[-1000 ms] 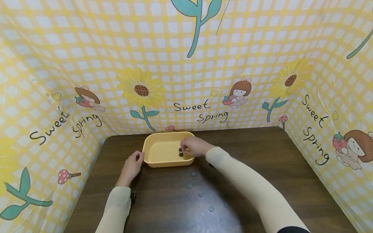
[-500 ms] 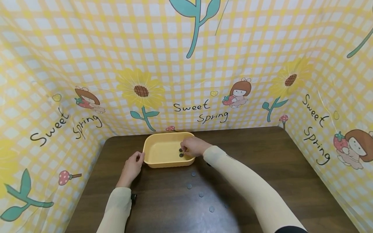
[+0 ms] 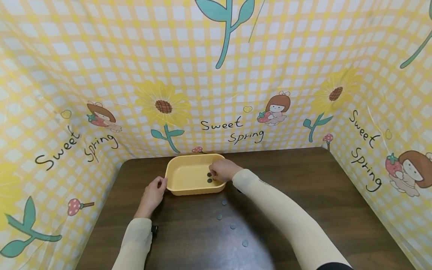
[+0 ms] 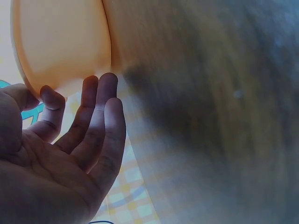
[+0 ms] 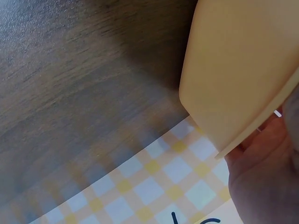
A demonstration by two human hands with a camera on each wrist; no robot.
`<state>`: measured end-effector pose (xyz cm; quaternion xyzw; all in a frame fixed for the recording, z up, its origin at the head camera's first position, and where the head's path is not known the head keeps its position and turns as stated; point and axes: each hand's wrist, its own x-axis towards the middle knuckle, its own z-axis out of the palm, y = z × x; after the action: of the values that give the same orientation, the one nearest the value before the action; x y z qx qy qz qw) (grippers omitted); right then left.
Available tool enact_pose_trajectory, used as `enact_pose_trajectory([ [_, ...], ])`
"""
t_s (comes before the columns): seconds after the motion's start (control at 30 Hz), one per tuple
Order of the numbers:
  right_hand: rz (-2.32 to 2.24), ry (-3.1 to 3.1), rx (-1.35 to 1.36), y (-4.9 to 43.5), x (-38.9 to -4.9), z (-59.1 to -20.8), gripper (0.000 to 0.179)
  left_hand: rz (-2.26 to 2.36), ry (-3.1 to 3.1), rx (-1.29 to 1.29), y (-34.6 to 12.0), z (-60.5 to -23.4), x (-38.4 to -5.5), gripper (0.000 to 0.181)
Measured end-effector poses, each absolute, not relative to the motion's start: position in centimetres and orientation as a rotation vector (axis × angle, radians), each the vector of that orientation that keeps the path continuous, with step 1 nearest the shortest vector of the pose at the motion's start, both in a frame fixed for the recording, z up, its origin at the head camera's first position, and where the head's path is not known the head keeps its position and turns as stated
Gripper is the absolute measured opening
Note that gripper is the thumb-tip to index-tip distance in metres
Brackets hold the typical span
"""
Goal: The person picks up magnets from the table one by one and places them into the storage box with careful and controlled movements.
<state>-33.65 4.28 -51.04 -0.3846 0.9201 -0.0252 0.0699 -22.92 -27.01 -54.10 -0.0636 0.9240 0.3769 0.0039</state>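
A shallow yellow tray [image 3: 189, 180] with rounded corners stands near the table's back edge. My left hand [image 3: 154, 195] holds its left end, thumb and index finger at the rim in the left wrist view; the other fingers rest loosely by the outer wall. My right hand [image 3: 224, 170] reaches over the right end, fingers curled down inside. They pinch what looks like a small dark disc, of which only a dark edge shows. Beside them on the tray floor lie a dark disc [image 3: 209, 174] and another disc [image 3: 209, 180]. In the right wrist view the tray wall hides the fingertips.
Several flat grey discs, among them a disc [image 3: 233, 226] and a disc [image 3: 245, 243], lie scattered on the brown wooden table [image 3: 175, 232] in front of the tray. A yellow checked cloth [image 3: 222, 93] surrounds the table at the back and sides.
My right forearm has swung slightly left, while its hand stays in nearly the same spot inside the tray. The disc farthest right on the table has faded from sight in the arm's shadow.
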Motion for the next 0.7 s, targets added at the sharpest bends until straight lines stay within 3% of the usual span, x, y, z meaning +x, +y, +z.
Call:
enact_pose_trajectory([
  [0.7,-0.128,2.802,-1.125,4.18,-33.51,-50.96,0.019,1.193,2.900,-0.200,-26.85,-53.98,-22.84,0.042],
])
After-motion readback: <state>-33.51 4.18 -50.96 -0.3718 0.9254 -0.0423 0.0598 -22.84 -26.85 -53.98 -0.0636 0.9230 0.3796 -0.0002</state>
